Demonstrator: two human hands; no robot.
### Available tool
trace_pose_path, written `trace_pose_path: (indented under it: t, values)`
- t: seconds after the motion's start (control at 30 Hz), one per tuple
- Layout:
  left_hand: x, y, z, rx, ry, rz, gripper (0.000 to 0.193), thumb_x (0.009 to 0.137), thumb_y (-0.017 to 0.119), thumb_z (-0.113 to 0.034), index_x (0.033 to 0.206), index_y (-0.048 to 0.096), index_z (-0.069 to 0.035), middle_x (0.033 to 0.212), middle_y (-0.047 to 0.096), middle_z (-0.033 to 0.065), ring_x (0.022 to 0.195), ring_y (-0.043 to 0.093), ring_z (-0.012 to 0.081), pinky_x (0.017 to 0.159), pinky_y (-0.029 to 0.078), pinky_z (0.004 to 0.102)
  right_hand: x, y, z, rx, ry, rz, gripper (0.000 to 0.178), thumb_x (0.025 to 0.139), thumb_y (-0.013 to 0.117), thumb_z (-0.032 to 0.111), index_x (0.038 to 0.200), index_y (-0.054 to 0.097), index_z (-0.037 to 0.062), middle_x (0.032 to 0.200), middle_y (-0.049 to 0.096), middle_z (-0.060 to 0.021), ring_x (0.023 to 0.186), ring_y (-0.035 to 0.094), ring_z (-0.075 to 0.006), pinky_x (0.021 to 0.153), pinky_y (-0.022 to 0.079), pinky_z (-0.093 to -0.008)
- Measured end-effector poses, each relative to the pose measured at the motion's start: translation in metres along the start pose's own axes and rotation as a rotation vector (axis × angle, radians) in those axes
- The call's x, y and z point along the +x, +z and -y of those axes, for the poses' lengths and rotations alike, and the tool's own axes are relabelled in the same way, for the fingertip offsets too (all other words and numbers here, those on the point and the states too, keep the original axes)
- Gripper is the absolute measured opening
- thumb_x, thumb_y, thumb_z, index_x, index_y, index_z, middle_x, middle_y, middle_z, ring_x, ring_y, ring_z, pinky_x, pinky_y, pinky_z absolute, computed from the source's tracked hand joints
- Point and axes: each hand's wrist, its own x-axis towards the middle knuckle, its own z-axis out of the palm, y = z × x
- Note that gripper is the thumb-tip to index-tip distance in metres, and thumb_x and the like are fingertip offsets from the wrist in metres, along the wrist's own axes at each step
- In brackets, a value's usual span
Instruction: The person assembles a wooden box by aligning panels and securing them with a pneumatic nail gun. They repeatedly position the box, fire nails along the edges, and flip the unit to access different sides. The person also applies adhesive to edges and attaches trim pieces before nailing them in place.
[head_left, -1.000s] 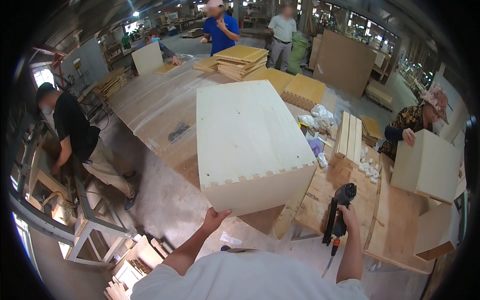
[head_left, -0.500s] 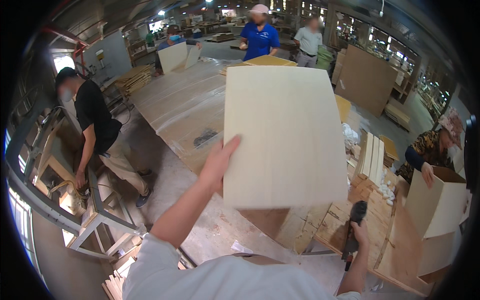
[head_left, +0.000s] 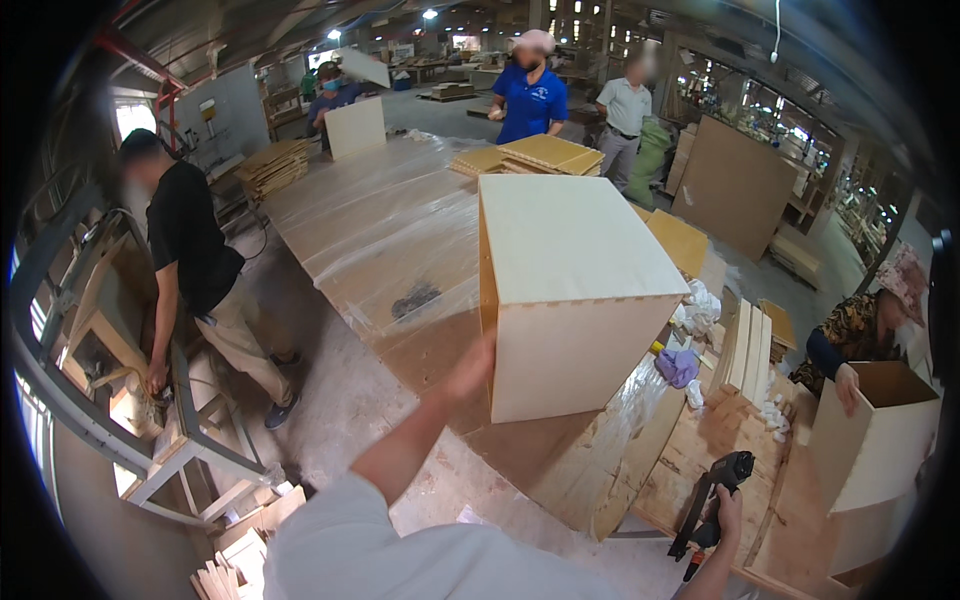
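Observation:
A pale plywood box (head_left: 585, 355) with finger-jointed edges stands on the plastic-covered worktable in front of me. My left hand (head_left: 478, 368) grips its left edge, where the side looks open; some fingertips are hidden by the box. In my right hand (head_left: 729, 512) is a black nail gun (head_left: 735, 468), its handle wrapped by the fingers. The tool is over the wooden bench at lower right, apart from the box, with an orange fitting at its lower end.
Wood strips (head_left: 742, 345), a purple cloth (head_left: 678, 367) and white crumpled wads lie right of the box. Yellowish panels (head_left: 550, 153) are stacked behind it. A co-worker at far right holds another box (head_left: 860, 440); one at left leans over a metal-framed bench (head_left: 215, 490).
The box has turned and come down, so its top and front now show instead of one broad face. The nail gun has tilted. A far co-worker has lifted a panel.

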Motion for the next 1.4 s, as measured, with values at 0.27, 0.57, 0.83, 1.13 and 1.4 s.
trace_pose_path:
  t: [0.27, 0.57, 0.83, 1.13, 1.4]
  values:
    - [-0.056, 0.002, 0.081, 0.358, -0.418, 0.0, 0.051, 0.088, 0.062, -0.037, 0.124, 0.055, -0.001, 0.113, 0.064, 0.0065, 0.105, 0.058, 0.0151, 0.091, 0.045, 0.0306, 0.012, -0.008, -0.002, 0.018, -0.058, 0.081, 0.029, 0.088, 0.058, 0.028, 0.09, 0.042, 0.0048, 0.061, 0.051, -0.008, 0.042, 0.053, -0.0202, 0.037, 0.046, -0.0341]
    - [-0.088, 0.133, 0.042, 0.454, -0.18, 0.023, 0.046, 0.09, 0.06, -0.034, 0.123, 0.056, -0.003, 0.105, 0.066, 0.012, 0.096, 0.062, 0.019, 0.085, 0.048, 0.032, 0.015, -0.016, -0.01, 0.09, -0.067, 0.069, 0.026, 0.09, 0.056, 0.028, 0.084, 0.047, 0.0038, 0.059, 0.05, -0.006, 0.045, 0.053, -0.0182, 0.041, 0.046, -0.0325]
    - [-0.089, 0.179, -0.09, 0.051, -0.097, -0.175, 0.043, 0.083, 0.062, -0.013, 0.123, 0.051, 0.0, 0.111, 0.061, 0.0093, 0.101, 0.058, 0.0166, 0.089, 0.047, 0.0306, 0.02, -0.008, -0.014, 0.064, -0.163, 0.099, 0.028, 0.084, 0.06, 0.021, 0.096, 0.045, 0.0, 0.068, 0.053, -0.0104, 0.044, 0.057, -0.0211, 0.04, 0.049, -0.0335]
    - [-0.115, 0.102, -0.081, -0.184, -0.14, -0.337, 0.052, 0.09, 0.055, -0.038, 0.124, 0.052, 0.001, 0.119, 0.061, 0.0088, 0.111, 0.058, 0.021, 0.097, 0.043, 0.0381, 0.033, -0.016, -0.018, 0.067, -0.166, 0.281, 0.035, 0.078, 0.056, 0.01, 0.11, 0.045, -0.0007, 0.068, 0.055, -0.0097, 0.044, 0.057, -0.0209, 0.04, 0.049, -0.0339]
    - [-0.156, 0.162, 0.015, 0.472, -0.009, 0.067, 0.038, 0.088, 0.065, -0.019, 0.123, 0.055, -0.005, 0.122, 0.06, 0.0079, 0.113, 0.054, 0.0181, 0.093, 0.045, 0.0361, 0.017, -0.038, 0.018, -0.085, -0.146, 0.329, 0.031, 0.078, 0.06, 0.011, 0.102, 0.045, -0.001, 0.073, 0.056, -0.0096, 0.047, 0.058, -0.0192, 0.043, 0.051, -0.0322]
